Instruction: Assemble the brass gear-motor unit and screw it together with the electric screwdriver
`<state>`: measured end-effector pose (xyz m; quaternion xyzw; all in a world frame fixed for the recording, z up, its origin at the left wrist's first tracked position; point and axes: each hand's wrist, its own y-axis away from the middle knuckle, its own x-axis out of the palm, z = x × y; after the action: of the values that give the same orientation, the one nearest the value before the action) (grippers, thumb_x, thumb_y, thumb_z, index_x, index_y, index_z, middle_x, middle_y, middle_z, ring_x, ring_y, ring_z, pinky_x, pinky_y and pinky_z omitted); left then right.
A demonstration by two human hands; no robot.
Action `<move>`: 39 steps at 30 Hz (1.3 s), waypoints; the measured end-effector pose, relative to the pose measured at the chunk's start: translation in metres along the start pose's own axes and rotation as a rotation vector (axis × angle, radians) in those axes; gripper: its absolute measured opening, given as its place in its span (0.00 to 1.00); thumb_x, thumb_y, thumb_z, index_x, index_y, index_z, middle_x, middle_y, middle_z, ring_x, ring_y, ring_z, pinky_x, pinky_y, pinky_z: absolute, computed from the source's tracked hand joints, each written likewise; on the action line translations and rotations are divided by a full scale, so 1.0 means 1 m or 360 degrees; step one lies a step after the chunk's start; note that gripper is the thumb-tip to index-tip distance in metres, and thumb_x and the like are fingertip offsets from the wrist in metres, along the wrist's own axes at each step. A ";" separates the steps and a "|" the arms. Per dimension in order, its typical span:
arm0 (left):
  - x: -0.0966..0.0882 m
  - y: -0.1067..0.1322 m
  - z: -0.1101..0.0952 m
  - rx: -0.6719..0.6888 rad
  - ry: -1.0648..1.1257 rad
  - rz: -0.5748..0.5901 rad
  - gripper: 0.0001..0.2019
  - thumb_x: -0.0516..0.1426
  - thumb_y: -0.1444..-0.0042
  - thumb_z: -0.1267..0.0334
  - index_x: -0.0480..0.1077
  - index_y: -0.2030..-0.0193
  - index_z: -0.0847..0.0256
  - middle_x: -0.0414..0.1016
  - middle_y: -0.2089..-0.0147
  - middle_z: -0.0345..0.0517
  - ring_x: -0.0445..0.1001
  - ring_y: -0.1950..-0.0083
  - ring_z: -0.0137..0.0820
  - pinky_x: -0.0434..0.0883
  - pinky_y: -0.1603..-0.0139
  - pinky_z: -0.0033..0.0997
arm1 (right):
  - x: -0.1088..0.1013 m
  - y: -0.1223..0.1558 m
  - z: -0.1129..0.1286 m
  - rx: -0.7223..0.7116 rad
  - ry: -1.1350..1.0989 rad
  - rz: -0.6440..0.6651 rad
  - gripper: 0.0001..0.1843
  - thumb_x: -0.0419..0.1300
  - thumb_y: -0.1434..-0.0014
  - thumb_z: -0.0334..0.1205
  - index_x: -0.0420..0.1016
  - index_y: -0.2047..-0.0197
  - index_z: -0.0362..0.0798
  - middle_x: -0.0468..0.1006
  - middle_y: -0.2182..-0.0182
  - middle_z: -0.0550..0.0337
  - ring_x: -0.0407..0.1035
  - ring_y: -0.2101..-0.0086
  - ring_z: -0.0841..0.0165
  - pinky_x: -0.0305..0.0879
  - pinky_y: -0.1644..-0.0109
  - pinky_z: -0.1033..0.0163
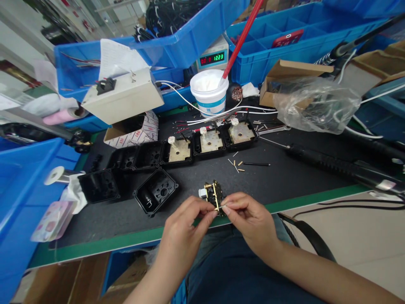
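At the bench's front edge, a small circuit board assembly (215, 194) stands on its side, with brass standoffs and a pale connector showing. My left hand (191, 215) pinches its lower edge near a brass piece between thumb and forefinger. On the other side, my right hand (248, 215) closes thumb and forefinger on a thin silvery pin or screw (224, 206) held against the board; its exact kind is too small to tell. An open black housing (155, 192) lies to the left of the board. Loose brass standoffs (241, 169) and screws lie beyond my right hand.
A row of black housings (193, 158) crosses the mat, some holding plates with white-topped posts. A black electric screwdriver (332, 162) lies at right. Behind stand a white tub (209, 95) with a red stick, a beige box (123, 95) and blue bins (278, 55).
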<state>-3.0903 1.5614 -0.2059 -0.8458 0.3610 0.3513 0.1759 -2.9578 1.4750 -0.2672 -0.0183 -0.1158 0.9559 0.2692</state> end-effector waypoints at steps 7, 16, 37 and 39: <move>0.001 0.002 0.003 0.0040 0.0034 -0.0016 0.02 0.57 0.44 0.69 0.69 0.67 0.58 0.70 0.68 0.37 0.70 0.66 0.23 0.67 0.65 0.21 | -0.016 -0.001 0.005 -0.0401 0.0567 0.0159 0.11 0.58 0.43 0.30 0.73 0.58 0.52 0.71 0.59 0.56 0.67 0.59 0.68 0.68 0.59 0.60; 0.005 0.005 0.004 0.0216 -0.0124 -0.0141 0.04 0.55 0.43 0.69 0.67 0.62 0.58 0.70 0.66 0.39 0.71 0.64 0.25 0.68 0.63 0.22 | -0.021 0.000 0.009 -0.0418 0.0570 0.0399 0.16 0.54 0.41 0.32 0.70 0.50 0.54 0.73 0.60 0.57 0.67 0.59 0.67 0.67 0.57 0.58; -0.031 -0.003 0.010 0.0080 -0.0155 -0.0393 0.04 0.55 0.43 0.59 0.67 0.64 0.54 0.70 0.67 0.35 0.71 0.66 0.23 0.67 0.66 0.18 | -0.020 -0.134 0.008 -0.0376 0.1968 0.1060 0.11 0.50 0.43 0.22 0.73 0.64 0.37 0.75 0.67 0.43 0.69 0.63 0.58 0.66 0.60 0.56; -0.036 -0.015 0.008 0.0052 -0.0193 -0.0343 0.05 0.55 0.43 0.58 0.68 0.63 0.55 0.71 0.66 0.36 0.71 0.65 0.25 0.67 0.65 0.20 | -0.018 -0.135 0.011 -0.0353 0.1936 0.1018 0.11 0.50 0.44 0.22 0.72 0.64 0.38 0.75 0.67 0.43 0.69 0.63 0.59 0.66 0.60 0.57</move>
<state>-3.1012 1.5933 -0.1851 -0.8540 0.2623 0.3748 0.2479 -2.8743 1.5751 -0.2258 -0.6112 -0.0303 0.7908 -0.0122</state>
